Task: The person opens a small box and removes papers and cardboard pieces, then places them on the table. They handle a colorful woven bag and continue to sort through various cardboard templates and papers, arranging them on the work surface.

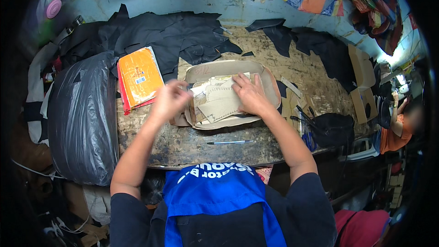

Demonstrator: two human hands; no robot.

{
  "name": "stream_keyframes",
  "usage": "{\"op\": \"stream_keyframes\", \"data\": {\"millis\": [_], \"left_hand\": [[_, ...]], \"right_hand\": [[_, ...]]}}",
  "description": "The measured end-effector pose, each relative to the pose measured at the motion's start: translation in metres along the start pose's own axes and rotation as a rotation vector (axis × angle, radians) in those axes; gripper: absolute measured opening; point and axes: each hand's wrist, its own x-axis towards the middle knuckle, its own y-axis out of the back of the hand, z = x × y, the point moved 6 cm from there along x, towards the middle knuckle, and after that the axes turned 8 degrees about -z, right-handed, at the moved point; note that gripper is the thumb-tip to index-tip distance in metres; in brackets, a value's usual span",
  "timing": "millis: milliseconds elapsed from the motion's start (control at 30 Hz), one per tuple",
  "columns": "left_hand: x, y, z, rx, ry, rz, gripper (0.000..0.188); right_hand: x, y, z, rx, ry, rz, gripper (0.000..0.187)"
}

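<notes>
An oval tan cardboard tray [210, 67] sits on the worn wooden table in front of me, filled with cut card pattern pieces [222, 93]. Some pieces have rows of small holes along their edges. Inside the tray, my right hand [249, 93] lies on the pieces with its fingers spread, at their right side. My left hand [173, 99] is raised by the tray's left rim, near an orange notebook [141, 78]. Motion smears its fingers, so its grip is unclear. A pen [229, 142] lies on the table between my forearms.
At the left stands a big bundle wrapped in black plastic [82, 119]. Black leather sheets [155, 34] cover the table's back. On the right are blue-handled scissors [308, 139], a black pouch [334, 129] and an open cardboard box [364, 103]. Another person in orange [394, 135] sits far right.
</notes>
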Motion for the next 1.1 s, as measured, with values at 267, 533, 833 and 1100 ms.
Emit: {"op": "stream_keyframes", "data": {"millis": [267, 533, 833, 1100], "left_hand": [[0.014, -0.048, -0.01, 0.628, 0.259, -0.125, 0.047], [0.012, -0.051, -0.03, 0.386, 0.285, 0.096, 0.07], [-0.002, -0.037, -0.051, -0.155, 0.148, 0.23, 0.039], [0.008, -0.058, -0.054, -0.183, 0.108, 0.073, 0.029]], "right_hand": [[-0.041, 0.042, 0.029, 0.517, 0.145, 0.303, 0.019], [-0.003, 0.034, 0.039, 0.606, 0.242, 0.022, 0.046], [0.0, 0.003, 0.0, -0.026, 0.045, 0.04, 0.069], [-0.012, -0.01, 0.016, 0.172, -0.02, 0.002, 0.041]]}}
